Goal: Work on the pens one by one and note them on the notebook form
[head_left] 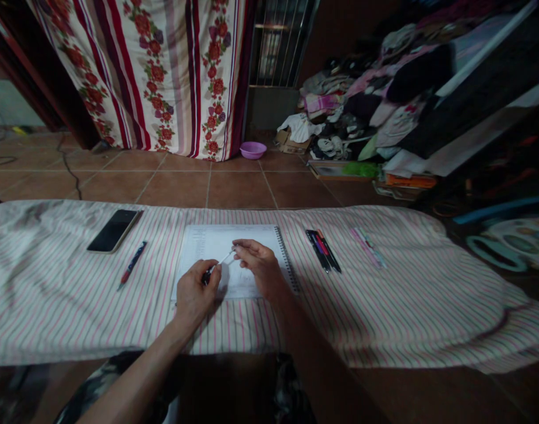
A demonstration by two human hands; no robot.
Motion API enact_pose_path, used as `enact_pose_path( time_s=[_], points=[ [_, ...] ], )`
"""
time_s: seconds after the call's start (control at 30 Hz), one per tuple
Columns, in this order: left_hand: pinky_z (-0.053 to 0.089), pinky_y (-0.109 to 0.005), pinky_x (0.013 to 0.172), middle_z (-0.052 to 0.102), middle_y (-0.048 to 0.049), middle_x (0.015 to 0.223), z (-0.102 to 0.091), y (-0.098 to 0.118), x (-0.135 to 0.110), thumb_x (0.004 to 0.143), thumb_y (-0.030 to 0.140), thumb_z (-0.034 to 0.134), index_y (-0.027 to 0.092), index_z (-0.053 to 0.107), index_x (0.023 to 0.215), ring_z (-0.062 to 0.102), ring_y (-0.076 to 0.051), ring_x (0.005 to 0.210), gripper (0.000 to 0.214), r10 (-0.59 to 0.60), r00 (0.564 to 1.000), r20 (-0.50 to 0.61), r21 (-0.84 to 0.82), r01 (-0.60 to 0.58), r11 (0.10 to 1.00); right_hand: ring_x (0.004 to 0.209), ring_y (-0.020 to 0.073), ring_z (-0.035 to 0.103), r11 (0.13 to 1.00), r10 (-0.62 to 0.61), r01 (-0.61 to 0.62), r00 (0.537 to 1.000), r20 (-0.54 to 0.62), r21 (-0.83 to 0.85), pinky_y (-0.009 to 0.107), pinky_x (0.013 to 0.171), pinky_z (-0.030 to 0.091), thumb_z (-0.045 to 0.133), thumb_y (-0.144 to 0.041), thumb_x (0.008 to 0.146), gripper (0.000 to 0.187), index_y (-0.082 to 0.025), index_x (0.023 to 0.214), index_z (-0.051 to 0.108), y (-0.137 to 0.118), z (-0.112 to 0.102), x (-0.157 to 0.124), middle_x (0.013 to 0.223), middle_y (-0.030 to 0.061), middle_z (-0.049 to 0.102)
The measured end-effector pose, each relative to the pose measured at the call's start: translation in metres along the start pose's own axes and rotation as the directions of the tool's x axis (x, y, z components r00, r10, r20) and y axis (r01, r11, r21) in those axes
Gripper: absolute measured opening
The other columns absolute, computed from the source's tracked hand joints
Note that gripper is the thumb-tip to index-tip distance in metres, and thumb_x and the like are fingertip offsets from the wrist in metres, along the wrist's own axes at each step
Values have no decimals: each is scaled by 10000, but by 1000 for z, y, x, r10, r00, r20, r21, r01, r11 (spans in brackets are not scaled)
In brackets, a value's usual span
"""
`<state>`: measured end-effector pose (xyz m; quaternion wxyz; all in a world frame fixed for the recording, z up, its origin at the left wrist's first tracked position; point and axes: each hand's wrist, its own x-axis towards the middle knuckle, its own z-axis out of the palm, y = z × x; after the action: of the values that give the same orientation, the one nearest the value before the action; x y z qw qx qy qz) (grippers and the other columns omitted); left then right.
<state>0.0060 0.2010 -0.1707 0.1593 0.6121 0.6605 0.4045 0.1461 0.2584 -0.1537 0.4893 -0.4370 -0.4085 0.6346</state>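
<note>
Above a spiral notebook [247, 232] with a written page, my two hands meet over the paper. My left hand [194, 291] is closed around a dark pen [206, 277], partly hidden by the fingers. From that hand a thin white rod [226, 257], perhaps a pen refill, slants up to my right hand [258, 262], whose fingertips pinch its far end. Whether the rod is joined to the pen is hidden.
A striped cloth covers the table [384, 306]. On the left lie a phone [114, 231] and a dark blue and red pen [132, 265]. Several pens [323, 250] and pastel pens [368, 247] lie right of the notebook. Beyond stand a pink basin [253, 151] and piled clothes [362, 112].
</note>
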Motion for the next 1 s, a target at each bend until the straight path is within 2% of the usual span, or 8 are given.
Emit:
enact_pose_path(
  time_s=[0.13,0.5,0.73,1.0],
  points=[
    [452,-273,619,660,-25,749,0,0,0,823,374,454,189,643,851,588,-152,639,266,-26,1000,13,-11,27,1000,620,117,573,1000,-15,14,1000,-6,-21,229,525,390,703,-291,595,197,-204,773,702,1,1,0,721,14,663],
    [449,-265,619,665,-28,750,1,-2,1,823,371,463,185,651,849,592,-150,639,265,-8,1000,-9,-10,8,1000,622,118,576,999,-13,13,1000,5,-53,224,518,402,700,-283,595,197,-199,773,704,3,2,1,709,16,661],
    [446,-253,605,666,-23,742,1,0,1,817,358,471,180,656,838,594,-144,634,257,-7,1000,-16,-13,7,1000,598,110,559,998,-51,50,998,-30,-34,222,506,390,682,-286,604,186,-194,764,703,5,6,-2,678,12,647],
    [445,-263,622,665,-26,753,2,-1,1,825,360,465,174,648,838,597,-146,652,261,4,1000,-14,-21,-4,1000,613,106,563,999,-17,18,1000,16,-51,216,519,395,691,-285,605,214,-183,793,689,3,3,0,689,5,646]
  ],
)
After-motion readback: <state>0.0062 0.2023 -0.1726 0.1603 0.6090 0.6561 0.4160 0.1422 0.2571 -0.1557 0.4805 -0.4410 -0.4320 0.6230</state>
